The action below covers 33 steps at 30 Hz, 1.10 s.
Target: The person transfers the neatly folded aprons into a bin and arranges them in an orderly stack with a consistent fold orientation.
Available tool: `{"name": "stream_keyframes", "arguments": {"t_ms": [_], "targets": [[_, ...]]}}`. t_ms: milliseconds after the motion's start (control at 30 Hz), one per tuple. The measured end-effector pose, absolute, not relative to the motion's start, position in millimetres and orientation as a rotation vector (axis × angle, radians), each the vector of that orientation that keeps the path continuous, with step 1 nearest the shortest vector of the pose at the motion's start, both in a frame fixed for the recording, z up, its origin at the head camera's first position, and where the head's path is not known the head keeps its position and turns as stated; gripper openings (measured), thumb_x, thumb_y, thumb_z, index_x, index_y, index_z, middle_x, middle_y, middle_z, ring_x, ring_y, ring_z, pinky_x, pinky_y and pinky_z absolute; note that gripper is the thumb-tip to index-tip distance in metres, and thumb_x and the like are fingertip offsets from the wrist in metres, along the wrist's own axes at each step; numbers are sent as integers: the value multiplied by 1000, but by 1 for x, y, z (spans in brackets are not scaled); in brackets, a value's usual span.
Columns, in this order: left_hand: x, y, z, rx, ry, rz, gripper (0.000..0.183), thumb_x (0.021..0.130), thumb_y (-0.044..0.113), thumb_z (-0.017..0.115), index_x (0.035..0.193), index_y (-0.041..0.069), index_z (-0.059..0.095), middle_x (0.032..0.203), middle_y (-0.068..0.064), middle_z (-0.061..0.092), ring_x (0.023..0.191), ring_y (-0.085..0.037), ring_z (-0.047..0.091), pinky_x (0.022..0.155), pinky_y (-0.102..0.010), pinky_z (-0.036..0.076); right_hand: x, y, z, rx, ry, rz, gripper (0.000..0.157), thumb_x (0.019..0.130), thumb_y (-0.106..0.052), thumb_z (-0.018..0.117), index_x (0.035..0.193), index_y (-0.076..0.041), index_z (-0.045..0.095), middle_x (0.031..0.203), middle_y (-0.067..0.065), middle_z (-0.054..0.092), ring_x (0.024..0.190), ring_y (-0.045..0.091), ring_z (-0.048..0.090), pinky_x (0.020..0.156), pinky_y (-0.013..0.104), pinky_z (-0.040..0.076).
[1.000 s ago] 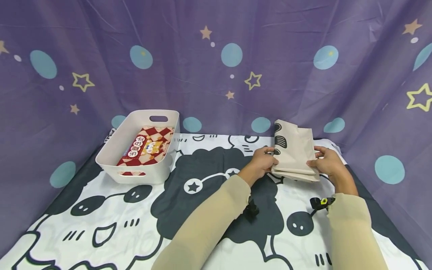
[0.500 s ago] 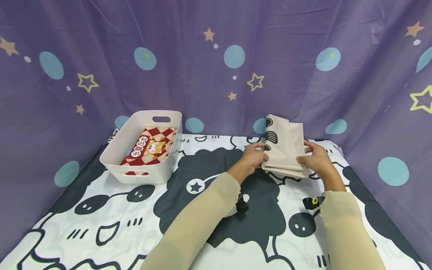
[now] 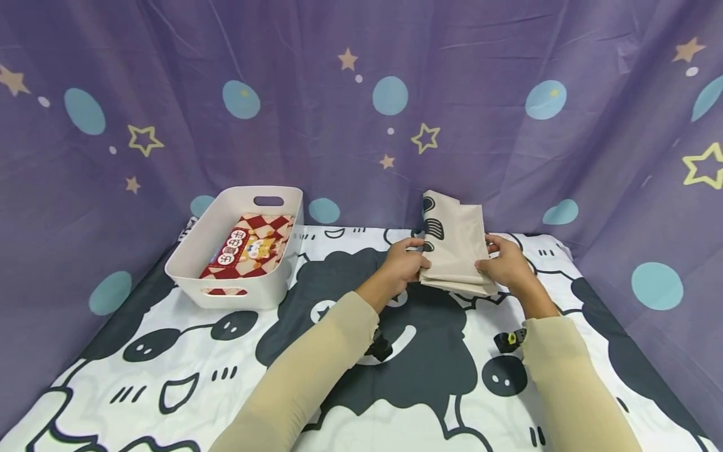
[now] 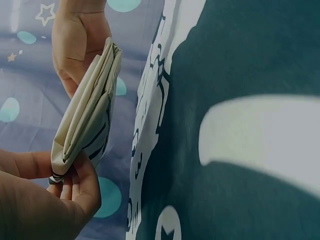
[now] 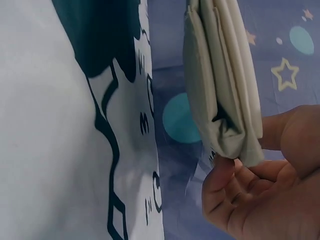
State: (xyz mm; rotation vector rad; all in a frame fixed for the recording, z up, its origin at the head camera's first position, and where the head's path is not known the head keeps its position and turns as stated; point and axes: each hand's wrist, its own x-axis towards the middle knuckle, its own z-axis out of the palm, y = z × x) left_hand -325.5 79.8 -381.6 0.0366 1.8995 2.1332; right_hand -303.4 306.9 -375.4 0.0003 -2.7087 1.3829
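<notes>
A folded beige cloth [image 3: 459, 242] with black printed marks is held up between both hands, above the table toward the back. My left hand [image 3: 402, 262] pinches its left edge, thumb on the near face and fingers behind. The right hand [image 3: 505, 263] pinches the opposite edge the same way. Several stacked layers of the folded cloth [image 4: 85, 110] show edge-on in the left wrist view. In the right wrist view, the thumb and fingers of the right hand [image 5: 270, 175] grip a lower corner of the bundle.
To the left stands a white plastic bin [image 3: 226, 289] with handle slots. Inside it lies a red-and-cream checkered package [image 3: 251, 246] with a cartoon animal. A black-and-white cartoon cloth [image 3: 192, 351] covers the table, and a purple curtain [image 3: 339, 125] hangs behind it.
Both hands have moved left with the folded cloth between them, keeping their grip on its two edges. The bin and the package stay in place.
</notes>
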Motion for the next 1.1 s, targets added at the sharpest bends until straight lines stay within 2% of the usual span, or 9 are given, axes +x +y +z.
{"name": "stream_keyframes", "arguments": {"t_ms": [133,400,667,967,1100], "targets": [[-323,69,-382,23,1918,2142,56,83,-16,64,135,6,62,99,-10,67,70,-15,62,58,-27,54,-306,298,-379,56,-2705,1380,72,87,8,67,152,10,36,122,31,56,80,17,63,67,24,52],[-318,53,-382,35,1923,2136,59,82,-18,62,137,3,59,94,-8,63,65,-14,59,53,-26,52,-305,281,-379,122,-2743,1223,71,87,5,66,151,9,38,121,31,60,87,30,67,69,30,51],[-313,36,-381,31,1913,2155,59,82,-19,60,137,1,57,113,-15,67,74,-16,63,57,-26,55,-305,266,-381,191,-2750,1186,69,89,2,65,152,8,37,120,30,61,93,36,68,73,39,55],[-308,18,-379,50,1955,2139,59,82,-18,62,137,2,57,123,-21,67,74,-16,63,56,-26,54,-302,250,-382,217,-2739,1153,67,91,1,66,152,6,39,120,28,61,93,36,69,74,43,56],[-304,7,-377,56,1965,2125,59,83,-18,62,138,2,56,120,-20,66,76,-17,63,58,-28,55,-301,242,-382,239,-2738,1173,67,92,1,66,153,4,39,120,27,62,95,36,69,74,44,57]]}}
